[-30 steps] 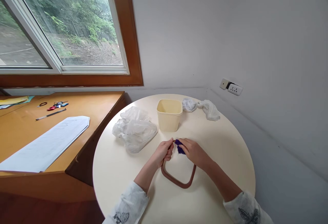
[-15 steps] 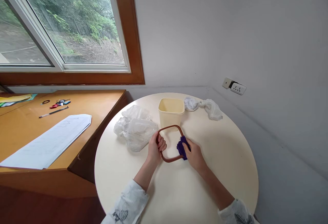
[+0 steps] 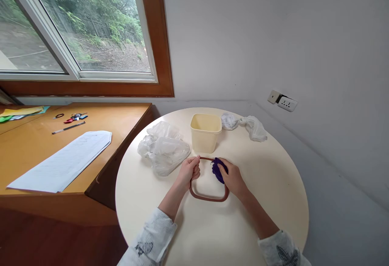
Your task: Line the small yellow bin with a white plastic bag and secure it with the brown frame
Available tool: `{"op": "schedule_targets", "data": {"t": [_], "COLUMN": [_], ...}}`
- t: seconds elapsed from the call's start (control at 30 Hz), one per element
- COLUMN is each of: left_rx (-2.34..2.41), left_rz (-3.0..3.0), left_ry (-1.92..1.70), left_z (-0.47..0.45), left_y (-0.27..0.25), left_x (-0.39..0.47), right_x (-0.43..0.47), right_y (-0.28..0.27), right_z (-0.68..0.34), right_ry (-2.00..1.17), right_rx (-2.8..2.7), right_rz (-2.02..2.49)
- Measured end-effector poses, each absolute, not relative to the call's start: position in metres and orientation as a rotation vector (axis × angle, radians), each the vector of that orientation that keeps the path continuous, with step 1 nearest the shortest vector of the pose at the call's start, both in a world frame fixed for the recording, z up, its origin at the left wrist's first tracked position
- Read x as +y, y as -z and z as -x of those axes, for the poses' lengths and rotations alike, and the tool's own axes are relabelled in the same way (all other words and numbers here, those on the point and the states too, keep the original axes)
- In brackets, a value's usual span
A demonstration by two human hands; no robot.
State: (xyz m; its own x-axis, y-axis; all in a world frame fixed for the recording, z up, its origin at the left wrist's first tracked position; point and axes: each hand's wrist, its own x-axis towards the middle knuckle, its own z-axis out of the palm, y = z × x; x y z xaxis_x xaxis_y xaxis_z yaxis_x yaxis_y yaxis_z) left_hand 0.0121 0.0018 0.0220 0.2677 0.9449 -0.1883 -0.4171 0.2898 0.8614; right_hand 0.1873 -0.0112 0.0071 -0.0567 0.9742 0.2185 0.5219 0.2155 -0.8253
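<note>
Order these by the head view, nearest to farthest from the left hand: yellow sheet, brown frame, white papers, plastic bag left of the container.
Nearest to the left hand first:
1. Brown frame: held in it.
2. Plastic bag: just ahead, to its left.
3. White papers: farther left, on the desk.
4. Yellow sheet: desk's far left.

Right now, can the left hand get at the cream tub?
Probably yes: the cream tub stands just beyond the left hand and nothing seems to block the way, though that hand's grip is on the brown frame.
</note>
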Motion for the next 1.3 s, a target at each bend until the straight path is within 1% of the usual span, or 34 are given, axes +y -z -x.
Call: {"op": "schedule_targets", "data": {"t": [0.1, 0.23, 0.37, 0.5, 0.67, 0.8, 0.87, 1.0, 1.17, 1.23, 1.3], "left_rx": [0.856, 0.9, 0.929, 0.951, 0.962, 0.991, 0.998, 0.968, 0.944, 0.942, 0.937], "left_rz": [-0.767, -0.712, -0.647, -0.605, -0.595, -0.587, -0.59, -0.61, -0.594, -0.579, -0.568], "left_ry": [-1.191, -1.366, -1.517, -1.585, -1.643, -1.657, -1.677, -1.672, -1.62, -1.597, -1.583], "left_z": [-0.013, -0.01, -0.009, -0.015, -0.027, -0.029, -0.025, -0.016, -0.008, -0.006, -0.004], "left_y": [-0.019, -0.018, -0.018, -0.019, -0.017, -0.015, -0.015, -0.018, -0.022, -0.022, -0.021], "left_x": [0.003, 0.005, 0.004, 0.0, -0.005, -0.005, -0.003, 0.0, 0.001, 0.001, 0.002], "right_x": [-0.012, -0.02, -0.027, -0.03, -0.03, -0.029, -0.031, -0.037, -0.036, -0.033, -0.032], "right_y": [0.002, 0.007, 0.005, 0.007, 0.026, 0.033, 0.03, 0.012, -0.006, -0.008, -0.008], "right_z": [-0.181, -0.174, -0.17, -0.169, -0.168, -0.168, -0.168, -0.172, -0.195, -0.204, -0.209], "right_ry": [-0.771, -0.873, -0.908, -0.992, -1.124, -1.167, -1.252, -1.583, -1.964, -1.998, -1.945], "right_rx": [-1.53, -1.482, -1.419, -1.264, -1.008, -1.009, -1.089, -1.149, -0.635, -0.429, -0.269], "right_rz": [1.462, 1.399, 1.354, 1.276, 1.222, 1.216, 1.211, 1.138, 0.896, 0.803, 0.755]}}
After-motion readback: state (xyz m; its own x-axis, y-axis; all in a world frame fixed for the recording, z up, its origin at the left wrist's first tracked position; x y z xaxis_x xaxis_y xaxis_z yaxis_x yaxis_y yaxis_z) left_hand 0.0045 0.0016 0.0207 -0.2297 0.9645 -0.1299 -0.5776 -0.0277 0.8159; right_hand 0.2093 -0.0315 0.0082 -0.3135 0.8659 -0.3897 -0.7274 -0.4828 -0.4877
